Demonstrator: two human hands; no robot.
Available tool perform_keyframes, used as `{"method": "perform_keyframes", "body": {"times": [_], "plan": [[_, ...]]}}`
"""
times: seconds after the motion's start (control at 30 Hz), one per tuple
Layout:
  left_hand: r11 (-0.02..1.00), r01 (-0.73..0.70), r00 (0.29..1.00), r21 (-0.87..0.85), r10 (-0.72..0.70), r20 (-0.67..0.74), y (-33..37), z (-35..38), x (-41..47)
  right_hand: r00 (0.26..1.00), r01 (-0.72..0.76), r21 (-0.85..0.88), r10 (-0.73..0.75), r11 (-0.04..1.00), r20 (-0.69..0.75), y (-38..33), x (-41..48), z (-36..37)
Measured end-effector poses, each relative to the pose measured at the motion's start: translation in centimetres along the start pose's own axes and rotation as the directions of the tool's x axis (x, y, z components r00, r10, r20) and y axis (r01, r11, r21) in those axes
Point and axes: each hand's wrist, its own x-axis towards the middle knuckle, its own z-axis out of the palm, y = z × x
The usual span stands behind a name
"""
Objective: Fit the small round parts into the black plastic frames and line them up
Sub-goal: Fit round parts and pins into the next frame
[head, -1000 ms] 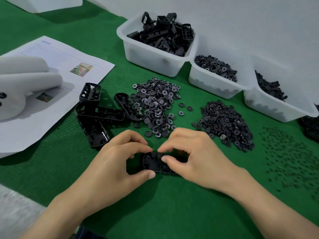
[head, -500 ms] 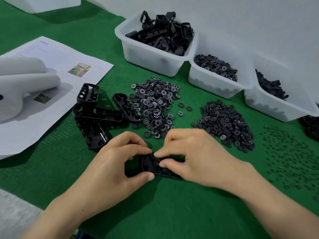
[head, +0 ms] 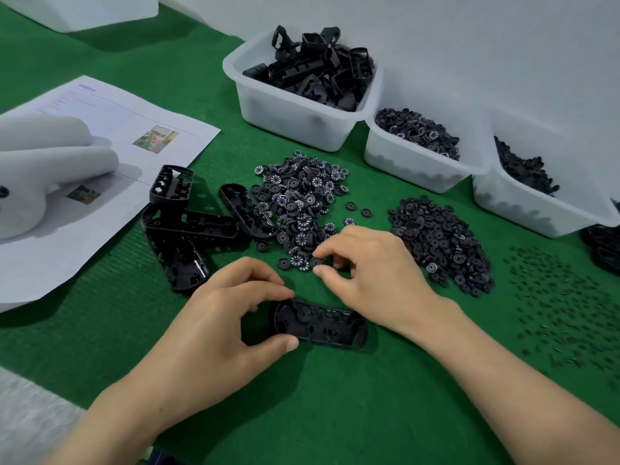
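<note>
left hand [head: 214,317]: grips the left end of the black oblong plastic frame [head: 322,325], thumb on its near edge, fingers curled over the far edge.
right hand [head: 372,273]: index fingertip and thumb pinch a small black round part [head: 316,262] at the near edge of the heap of numbered black wheels [head: 302,203].
frame: lies flat on the green desk [head: 335,397], just below the right hand; one seated round disc [head: 303,312] sits near its left end.
spare black frames [head: 188,229]: stacked crosswise left of the wheel heap.
heap of plain black washers [head: 439,236]: right of the right hand.
tiny dark pins [head: 563,303]: scattered at far right.
translucent white tubs [head: 285,119]: in a row along the wall, holding black parts.
printed paper sheet [head: 134,129]: far left.
</note>
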Motion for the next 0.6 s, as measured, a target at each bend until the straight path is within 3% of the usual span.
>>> {"method": "perform_keyframes", "body": {"times": [0.07, 0.23, 0.6], "plan": [[1.0, 0.0, 1.0, -0.001, 0.0, -0.002, 0.1, 0.0, 0.0, 0.999, 0.036, -0.021, -0.037, 0.999, -0.022, 0.1, -0.2, -0.4], [1.0, -0.008, 1.0, -0.006, 0.008, -0.007, 0.2, 0.0, 0.0, 0.988, 0.146, 0.23, -0.153, 0.962, 0.01, 0.2, -2.9, -1.6], [1.0, -0.022, 1.0, 0.022, 0.022, -0.015, 0.5, -0.1, 0.1, 0.975, 0.206, 0.074, -0.211, 0.976, 0.066, -0.4, -4.1, -1.5]]}}
